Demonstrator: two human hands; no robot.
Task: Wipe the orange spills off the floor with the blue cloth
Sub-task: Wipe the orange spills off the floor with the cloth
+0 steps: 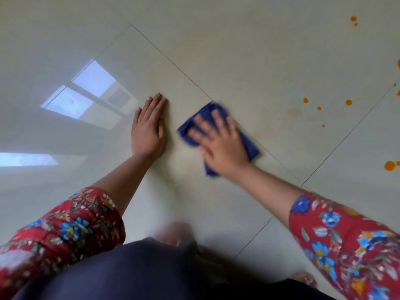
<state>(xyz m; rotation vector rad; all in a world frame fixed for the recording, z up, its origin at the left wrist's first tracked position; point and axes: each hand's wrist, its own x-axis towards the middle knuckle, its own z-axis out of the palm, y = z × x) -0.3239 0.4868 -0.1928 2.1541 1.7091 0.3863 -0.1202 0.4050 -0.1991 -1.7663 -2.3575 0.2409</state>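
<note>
A folded blue cloth [250, 141] lies on the pale tiled floor [216, 50] at centre. My right hand [218, 141] presses flat on top of it with fingers spread; hand and cloth are motion-blurred. My left hand [149, 126] rests palm down on the bare tile just left of the cloth, holding nothing. Orange spills dot the floor to the right: small drops [305, 100], [348, 102], a larger blob [390, 166] near the right edge, and two drops [353, 18] at the top right. A faint orange smear [294, 112] sits right of the cloth.
Dark grout lines [173, 63] cross the glossy tiles. Window light reflects on the floor at left [91, 94]. My dark-clothed knees [140, 273] and a bare foot [305, 279] fill the bottom of the view.
</note>
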